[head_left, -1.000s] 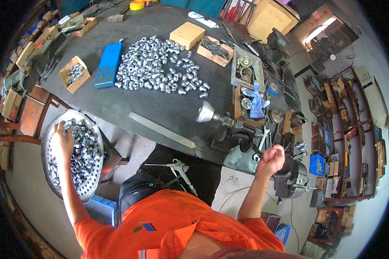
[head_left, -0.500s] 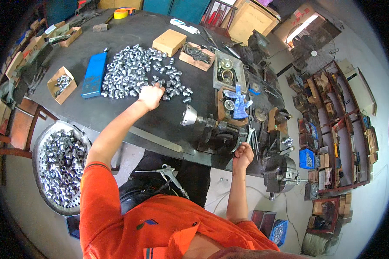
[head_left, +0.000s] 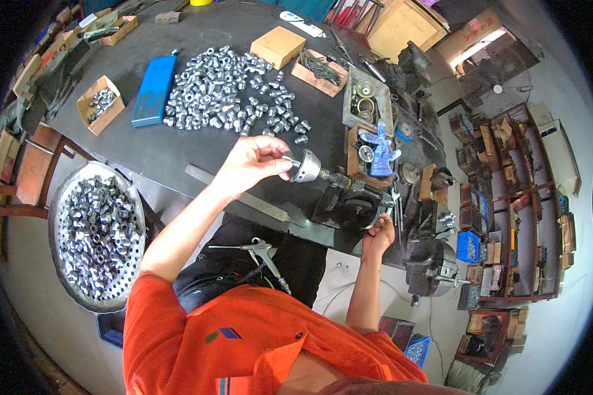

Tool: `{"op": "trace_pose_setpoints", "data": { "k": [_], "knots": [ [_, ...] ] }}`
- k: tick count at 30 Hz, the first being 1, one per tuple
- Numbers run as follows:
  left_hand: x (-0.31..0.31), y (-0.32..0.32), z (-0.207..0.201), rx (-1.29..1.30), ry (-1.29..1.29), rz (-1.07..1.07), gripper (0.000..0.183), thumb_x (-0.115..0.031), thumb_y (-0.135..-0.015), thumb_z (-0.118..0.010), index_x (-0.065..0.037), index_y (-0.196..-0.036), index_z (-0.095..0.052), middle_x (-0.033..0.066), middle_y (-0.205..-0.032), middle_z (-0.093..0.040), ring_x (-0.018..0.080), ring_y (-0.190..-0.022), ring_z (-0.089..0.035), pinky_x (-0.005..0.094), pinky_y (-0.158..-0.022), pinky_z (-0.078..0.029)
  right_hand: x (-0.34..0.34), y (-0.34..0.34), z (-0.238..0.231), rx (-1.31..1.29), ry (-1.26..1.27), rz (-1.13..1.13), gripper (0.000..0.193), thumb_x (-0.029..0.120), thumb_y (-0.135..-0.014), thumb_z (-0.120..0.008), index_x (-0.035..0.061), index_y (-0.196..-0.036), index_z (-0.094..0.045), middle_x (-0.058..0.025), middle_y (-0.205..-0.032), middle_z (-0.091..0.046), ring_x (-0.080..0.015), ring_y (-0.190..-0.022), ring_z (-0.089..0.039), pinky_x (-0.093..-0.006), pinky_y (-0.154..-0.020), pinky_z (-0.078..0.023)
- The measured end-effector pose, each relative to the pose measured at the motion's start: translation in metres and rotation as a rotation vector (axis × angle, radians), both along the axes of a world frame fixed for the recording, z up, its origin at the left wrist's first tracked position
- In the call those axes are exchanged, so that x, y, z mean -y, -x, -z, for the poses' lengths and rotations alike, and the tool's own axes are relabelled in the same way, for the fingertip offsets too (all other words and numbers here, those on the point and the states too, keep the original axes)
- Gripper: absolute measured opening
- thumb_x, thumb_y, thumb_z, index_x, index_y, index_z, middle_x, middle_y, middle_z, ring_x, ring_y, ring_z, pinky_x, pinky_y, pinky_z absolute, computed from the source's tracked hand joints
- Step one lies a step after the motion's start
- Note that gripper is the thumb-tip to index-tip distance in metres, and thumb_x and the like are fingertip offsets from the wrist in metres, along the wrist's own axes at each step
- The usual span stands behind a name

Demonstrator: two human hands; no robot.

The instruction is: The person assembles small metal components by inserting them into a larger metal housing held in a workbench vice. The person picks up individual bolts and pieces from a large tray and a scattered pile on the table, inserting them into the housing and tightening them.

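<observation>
Holds a small metal piece [head_left: 288,157] pinched in the left hand [head_left: 255,160] at the mouth of the silver chuck [head_left: 307,167], and curls the right hand [head_left: 379,234] beside the dark machine [head_left: 350,208], with grip impossible to tell.

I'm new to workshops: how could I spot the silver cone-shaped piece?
Find the dark workbench, then the machine at its near edge. The silver cone caps its left end, by the left hand's fingers; unlike the loose fittings, it's large and flared.
</observation>
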State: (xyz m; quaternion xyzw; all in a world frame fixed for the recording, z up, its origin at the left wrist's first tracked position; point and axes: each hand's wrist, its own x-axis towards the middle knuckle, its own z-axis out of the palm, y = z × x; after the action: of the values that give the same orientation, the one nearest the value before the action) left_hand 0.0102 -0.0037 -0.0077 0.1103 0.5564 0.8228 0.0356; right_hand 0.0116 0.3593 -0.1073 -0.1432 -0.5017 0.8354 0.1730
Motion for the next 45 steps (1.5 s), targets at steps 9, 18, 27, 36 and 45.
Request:
{"op": "trace_pose_setpoints", "data": {
  "k": [9, 18, 27, 36, 45],
  "knots": [
    [-0.001, 0.013, 0.003, -0.013, 0.070, 0.090, 0.019, 0.002, -0.077, -0.061, 0.002, -0.096, -0.057, 0.0077, -0.082, -0.061, 0.0146, -0.069, -0.060, 0.0257, -0.065, -0.050, 0.004, -0.007, -0.011, -0.046, 0.008, -0.067, 0.015, 0.014, -0.085, -0.044, 0.0007, -0.088, -0.050, 0.0018, -0.063, -0.042, -0.0057, -0.050, -0.032, -0.0191, -0.044, -0.024],
    [0.005, 0.020, 0.001, -0.105, 0.136, 0.176, 0.021, 0.002, -0.078, -0.060, 0.002, -0.098, -0.058, 0.0087, -0.082, -0.061, 0.0141, -0.069, -0.060, 0.0249, -0.067, -0.050, -0.003, -0.028, -0.068, -0.090, -0.022, -0.207, 0.014, 0.008, -0.075, -0.042, -0.0015, -0.083, -0.050, 0.0007, -0.054, -0.037, -0.0066, -0.044, -0.026, -0.0212, -0.040, -0.020],
    [0.004, 0.016, -0.002, 0.003, 0.082, 0.142, 0.016, -0.001, -0.082, -0.057, 0.007, -0.095, -0.059, 0.0104, -0.075, -0.061, 0.0141, -0.061, -0.061, 0.0240, -0.059, -0.050, -0.001, -0.002, -0.100, -0.227, -0.097, -0.243, 0.019, 0.011, -0.074, -0.042, -0.0026, -0.083, -0.051, 0.0004, -0.052, -0.036, -0.0060, -0.042, -0.026, -0.0197, -0.036, -0.017],
    [0.002, 0.013, -0.005, -0.088, 0.161, 0.109, 0.018, 0.004, -0.077, -0.059, 0.006, -0.096, -0.058, 0.0104, -0.079, -0.062, 0.0165, -0.068, -0.061, 0.0257, -0.065, -0.051, -0.001, 0.032, -0.110, -0.243, -0.109, -0.239, 0.023, 0.022, -0.081, -0.047, -0.0004, -0.084, -0.051, 0.0027, -0.053, -0.032, -0.0044, -0.043, -0.025, -0.0180, -0.036, -0.018],
    [0.003, 0.015, -0.003, -0.153, 0.190, 0.128, 0.022, 0.010, -0.074, -0.059, 0.005, -0.096, -0.059, 0.0096, -0.086, -0.062, 0.0142, -0.076, -0.061, 0.0258, -0.071, -0.050, 0.003, 0.105, -0.057, -0.037, -0.255, -0.163, 0.019, 0.010, -0.082, -0.041, -0.0014, -0.083, -0.056, 0.0006, -0.054, -0.043, -0.0063, -0.046, -0.037, -0.0207, -0.037, -0.023]
  ]
}}
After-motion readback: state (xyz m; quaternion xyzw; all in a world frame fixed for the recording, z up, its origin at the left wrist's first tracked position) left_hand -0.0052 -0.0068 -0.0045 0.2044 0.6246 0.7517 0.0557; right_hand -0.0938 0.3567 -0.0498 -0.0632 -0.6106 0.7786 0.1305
